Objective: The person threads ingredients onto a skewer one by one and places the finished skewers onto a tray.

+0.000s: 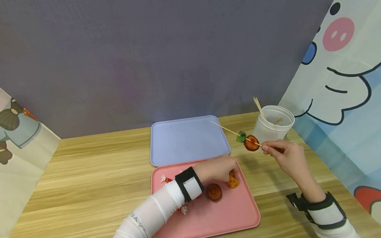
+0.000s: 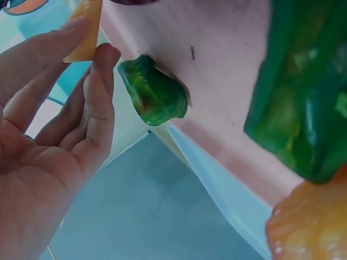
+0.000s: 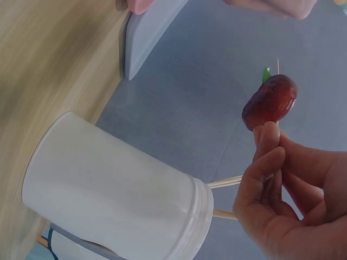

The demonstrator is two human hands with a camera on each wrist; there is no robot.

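Observation:
My right hand (image 1: 287,157) pinches the lower end of a bamboo skewer (image 1: 224,127), which slants up to the left. A green piece (image 1: 241,136) and a round brown mushroom-like piece (image 1: 251,143) are threaded on it, the brown one nearer my fingers. Over the right part of the pink tray (image 1: 228,219), my left hand (image 1: 221,167) pinches a yellow-orange piece (image 2: 87,32) between thumb and fingers. Another round brown piece (image 1: 213,192) lies on the tray beside that hand. Green pepper pieces (image 2: 154,92) show in the left wrist view.
A light blue tray (image 1: 188,140) lies behind the pink one. At the back right stands a white bucket (image 3: 114,189) with several bamboo sticks (image 1: 259,106). Red-and-white pieces (image 1: 183,208) are partly hidden under my left forearm. A grey wall (image 1: 161,63) rises behind the table.

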